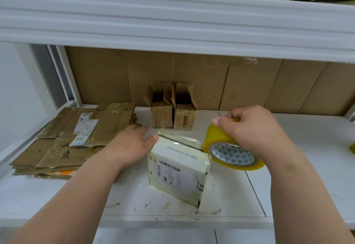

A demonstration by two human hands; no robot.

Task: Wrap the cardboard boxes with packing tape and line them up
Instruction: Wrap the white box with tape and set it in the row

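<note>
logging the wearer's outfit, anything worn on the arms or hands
Nothing worn that shows. The left hand and right hand are bare: no gloves, rings, watch or wristband. Both forearms are bare to the frame's bottom edge, with no sleeve in view. Fingernails are short and unpainted.
</note>
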